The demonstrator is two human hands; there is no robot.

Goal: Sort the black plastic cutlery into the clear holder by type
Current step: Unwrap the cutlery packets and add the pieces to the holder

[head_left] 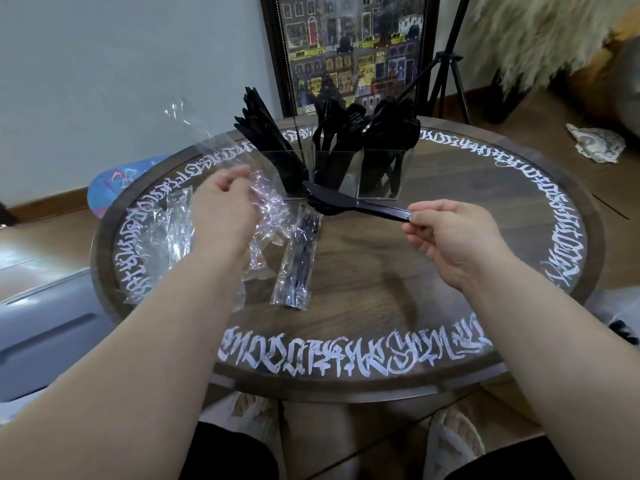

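A clear three-part holder (346, 174) stands at the far middle of the round table, with black knives (263, 129) in its left part, forks (332, 129) in the middle and spoons (394, 129) on the right. My right hand (450, 237) pinches the handle ends of a small bunch of black cutlery (332, 202), a knife on top, held level in front of the holder. My left hand (225, 209) grips a crumpled clear wrapper (266, 202). A sealed wrapped cutlery set (298, 261) lies on the table between my hands.
Empty clear wrappers (173, 230) lie on the table's left side. The wooden table (381, 289) has white lettering around its rim. Behind it stand a framed picture (349, 46) and a black tripod (446, 64). A grey case (45, 323) sits at the left.
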